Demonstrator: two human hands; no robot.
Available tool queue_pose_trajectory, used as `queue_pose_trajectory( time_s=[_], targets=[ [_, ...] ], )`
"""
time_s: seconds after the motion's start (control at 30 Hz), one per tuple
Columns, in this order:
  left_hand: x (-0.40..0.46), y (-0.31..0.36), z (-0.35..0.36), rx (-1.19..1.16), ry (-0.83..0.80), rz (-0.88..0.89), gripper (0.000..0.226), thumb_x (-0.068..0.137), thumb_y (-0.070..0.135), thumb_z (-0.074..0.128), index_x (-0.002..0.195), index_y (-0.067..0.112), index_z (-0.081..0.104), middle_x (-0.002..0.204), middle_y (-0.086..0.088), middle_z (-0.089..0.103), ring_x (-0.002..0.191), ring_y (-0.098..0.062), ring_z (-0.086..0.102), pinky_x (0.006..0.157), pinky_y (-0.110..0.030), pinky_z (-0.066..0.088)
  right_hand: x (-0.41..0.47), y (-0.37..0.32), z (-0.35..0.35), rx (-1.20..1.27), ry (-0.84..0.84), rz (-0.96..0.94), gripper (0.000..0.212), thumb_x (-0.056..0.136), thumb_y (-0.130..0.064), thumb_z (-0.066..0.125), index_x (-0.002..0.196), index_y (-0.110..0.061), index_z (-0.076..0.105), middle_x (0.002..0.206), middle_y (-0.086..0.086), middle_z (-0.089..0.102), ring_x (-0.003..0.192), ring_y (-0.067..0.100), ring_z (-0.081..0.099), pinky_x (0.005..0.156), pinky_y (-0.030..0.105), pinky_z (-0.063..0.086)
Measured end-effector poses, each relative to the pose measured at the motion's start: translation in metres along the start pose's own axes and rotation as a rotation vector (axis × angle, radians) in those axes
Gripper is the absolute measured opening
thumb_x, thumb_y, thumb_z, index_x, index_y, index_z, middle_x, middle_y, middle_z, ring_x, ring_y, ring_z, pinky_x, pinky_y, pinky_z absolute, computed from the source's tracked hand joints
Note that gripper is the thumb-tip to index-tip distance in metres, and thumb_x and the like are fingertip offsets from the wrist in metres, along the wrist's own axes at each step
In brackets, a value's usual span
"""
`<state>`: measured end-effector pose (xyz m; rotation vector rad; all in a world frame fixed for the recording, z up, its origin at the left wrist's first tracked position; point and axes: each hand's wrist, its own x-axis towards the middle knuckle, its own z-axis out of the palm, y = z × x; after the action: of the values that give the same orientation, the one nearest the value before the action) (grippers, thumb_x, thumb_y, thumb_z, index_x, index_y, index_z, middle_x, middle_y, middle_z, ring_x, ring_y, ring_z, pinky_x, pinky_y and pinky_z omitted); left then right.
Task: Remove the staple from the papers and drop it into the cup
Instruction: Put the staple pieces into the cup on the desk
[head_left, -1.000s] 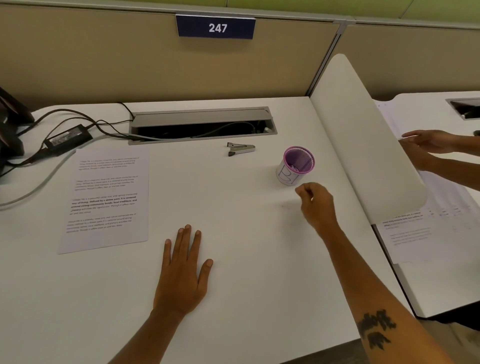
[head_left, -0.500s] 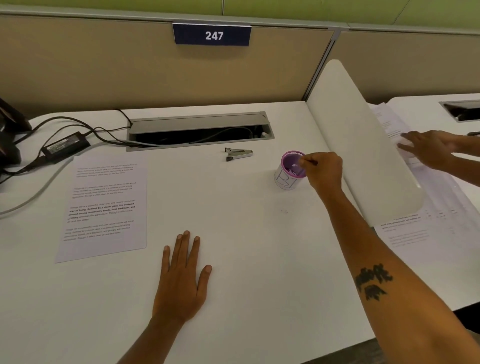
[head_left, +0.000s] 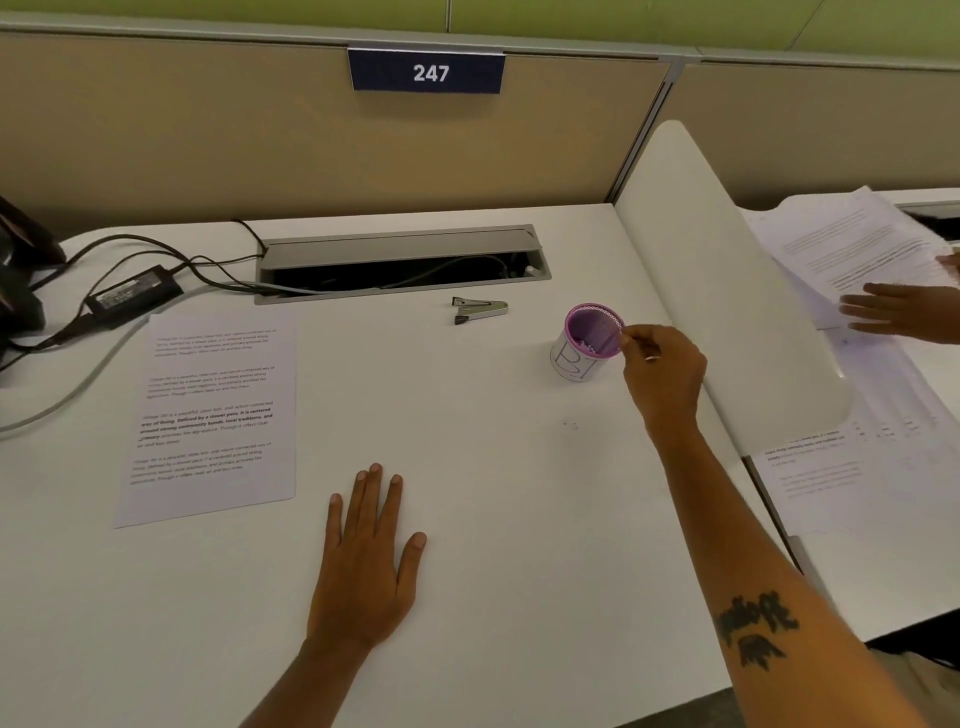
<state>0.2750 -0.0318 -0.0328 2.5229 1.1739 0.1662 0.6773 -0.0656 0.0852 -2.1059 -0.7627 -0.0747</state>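
A purple mesh cup (head_left: 575, 365) with a white paper label stands on the white desk (head_left: 493, 519), right of centre, with small bits lying in its bottom. My right hand (head_left: 666, 375) is at the cup's right rim, thumb and fingertips pinched together. No staple shows between them. My left hand (head_left: 370, 564) lies flat on the desk, palm down, holding nothing. The printed papers (head_left: 208, 415) lie flat to the left. A metal staple remover (head_left: 480, 310) rests behind, left of the cup.
A white divider panel (head_left: 727, 291) rises just right of the cup. Beyond it, another person's hand (head_left: 898, 312) rests on more papers. An open cable tray (head_left: 400, 265) runs along the back, with a power adapter (head_left: 132, 293) and cables at the far left.
My right hand rose from the desk to the cup, hung over its mouth, then drew slightly right to the rim. My left hand stayed flat. The other person's papers lifted.
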Motion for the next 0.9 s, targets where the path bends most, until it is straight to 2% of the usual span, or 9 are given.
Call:
queue_pose_trajectory(
  time_s=[0.1, 0.17, 0.23, 0.33, 0.47, 0.57, 0.7, 0.8, 0.9],
  targets=[
    [0.0, 0.0, 0.0, 0.001, 0.005, -0.002, 0.073, 0.107, 0.051, 0.031, 0.169, 0.017, 0.015, 0.179, -0.006, 0.007, 0.167, -0.021, 0.003, 0.134, -0.055, 0.013, -0.044, 0.017, 0.007, 0.035, 0.021, 0.056, 0.011, 0.092, -0.009, 0.071, 0.101, -0.009, 0.077, 0.095, 0.007, 0.072, 0.08, 0.018, 0.067, 0.071, 0.008, 0.049],
    [-0.001, 0.001, 0.0, -0.004, 0.006, -0.001, 0.073, 0.106, 0.051, 0.032, 0.169, 0.017, 0.015, 0.179, -0.006, 0.007, 0.167, -0.02, 0.003, 0.134, -0.054, 0.012, -0.076, 0.035, 0.014, -0.024, -0.051, 0.078, 0.017, 0.092, -0.01, 0.071, 0.108, -0.011, 0.076, 0.102, 0.008, 0.07, 0.087, 0.023, 0.066, 0.079, 0.028, 0.057],
    [0.0, 0.001, 0.0, -0.01, 0.004, 0.0, 0.073, 0.106, 0.051, 0.033, 0.169, 0.018, 0.014, 0.18, -0.005, 0.007, 0.167, -0.02, 0.003, 0.135, -0.054, 0.011, -0.104, 0.05, 0.02, -0.175, -0.162, 0.125, 0.028, 0.093, -0.017, 0.071, 0.121, -0.014, 0.071, 0.118, 0.01, 0.065, 0.107, 0.032, 0.062, 0.09, 0.046, 0.055],
    [0.001, 0.0, 0.0, 0.001, 0.0, -0.004, 0.074, 0.106, 0.051, 0.032, 0.169, 0.018, 0.013, 0.18, -0.005, 0.006, 0.167, -0.02, 0.003, 0.135, -0.054, 0.011, -0.135, 0.051, 0.026, -0.445, -0.27, 0.164, 0.051, 0.096, -0.038, 0.066, 0.141, -0.016, 0.058, 0.146, 0.009, 0.051, 0.133, 0.035, 0.045, 0.104, 0.052, 0.041],
    [0.0, -0.001, 0.0, 0.008, -0.005, -0.004, 0.074, 0.106, 0.051, 0.031, 0.17, 0.018, 0.013, 0.18, -0.005, 0.005, 0.167, -0.02, 0.001, 0.135, -0.054, 0.012, -0.157, 0.042, 0.042, -0.641, -0.321, 0.101, 0.067, 0.099, -0.052, 0.05, 0.154, -0.015, 0.04, 0.163, 0.01, 0.033, 0.145, 0.037, 0.033, 0.111, 0.057, 0.032],
    [0.0, 0.0, 0.0, 0.01, -0.006, -0.003, 0.074, 0.106, 0.052, 0.03, 0.17, 0.019, 0.012, 0.18, -0.004, 0.004, 0.167, -0.02, 0.001, 0.135, -0.054, 0.011, -0.156, 0.037, 0.053, -0.651, -0.361, 0.11, 0.067, 0.102, -0.051, 0.042, 0.159, -0.018, 0.03, 0.166, 0.008, 0.026, 0.147, 0.037, 0.028, 0.114, 0.058, 0.028],
    [0.0, 0.0, 0.0, 0.011, -0.008, -0.004, 0.074, 0.106, 0.051, 0.031, 0.17, 0.019, 0.011, 0.18, -0.004, 0.003, 0.167, -0.02, 0.001, 0.135, -0.054, 0.011, -0.149, 0.033, 0.055, -0.634, -0.394, 0.086, 0.063, 0.103, -0.048, 0.043, 0.159, -0.023, 0.031, 0.167, 0.007, 0.025, 0.149, 0.035, 0.025, 0.115, 0.056, 0.024],
    [0.0, 0.0, 0.0, 0.01, -0.007, -0.006, 0.074, 0.107, 0.051, 0.032, 0.17, 0.019, 0.011, 0.18, -0.004, 0.004, 0.167, -0.02, 0.001, 0.135, -0.054, 0.012, -0.141, 0.037, 0.052, -0.556, -0.305, 0.104, 0.054, 0.1, -0.044, 0.054, 0.151, -0.027, 0.047, 0.157, 0.004, 0.042, 0.142, 0.033, 0.035, 0.11, 0.054, 0.03],
    [0.0, 0.0, -0.001, 0.011, -0.007, -0.004, 0.074, 0.107, 0.052, 0.031, 0.17, 0.019, 0.011, 0.18, -0.005, 0.004, 0.167, -0.02, 0.001, 0.135, -0.054, 0.012, -0.131, 0.042, 0.051, -0.391, -0.163, 0.159, 0.042, 0.091, -0.041, 0.072, 0.13, -0.027, 0.068, 0.135, -0.002, 0.06, 0.13, 0.029, 0.047, 0.101, 0.05, 0.035]
  ],
)
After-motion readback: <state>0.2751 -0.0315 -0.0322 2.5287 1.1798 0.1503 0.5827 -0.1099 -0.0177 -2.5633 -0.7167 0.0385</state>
